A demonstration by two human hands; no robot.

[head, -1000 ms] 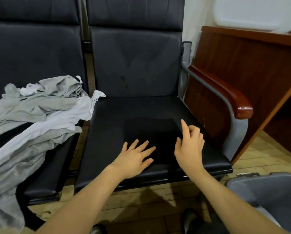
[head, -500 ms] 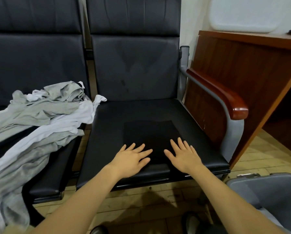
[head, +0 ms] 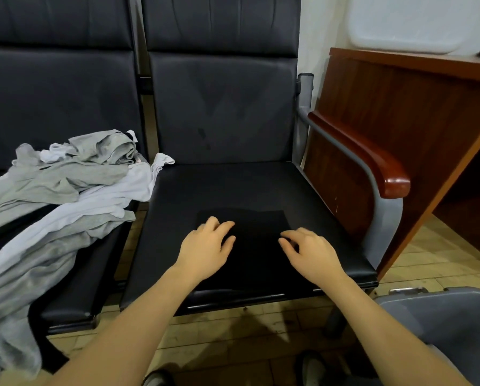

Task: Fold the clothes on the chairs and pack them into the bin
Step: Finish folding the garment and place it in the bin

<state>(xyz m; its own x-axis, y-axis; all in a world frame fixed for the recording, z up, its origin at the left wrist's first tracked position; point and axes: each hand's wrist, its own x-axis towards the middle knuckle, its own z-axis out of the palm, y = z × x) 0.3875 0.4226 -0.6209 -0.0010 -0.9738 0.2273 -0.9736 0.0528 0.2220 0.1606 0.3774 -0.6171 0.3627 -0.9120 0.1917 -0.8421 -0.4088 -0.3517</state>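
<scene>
Our left hand point(head: 205, 246) and right hand point(head: 309, 253), fingers curled, press the seemingly folded black garment point(head: 257, 232) at the seat's front edge; the bin point(head: 439, 324) lies right

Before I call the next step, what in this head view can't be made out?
- Gray bin: cut off by the right and bottom edges, contents unseen.
- Black folded garment: dark on the dark seat, near edge hidden by both hands.
- Left hand, right hand: fingertips blurred, grip unclear.
- Gray and white clothes pile: cut off at the left edge.
</scene>
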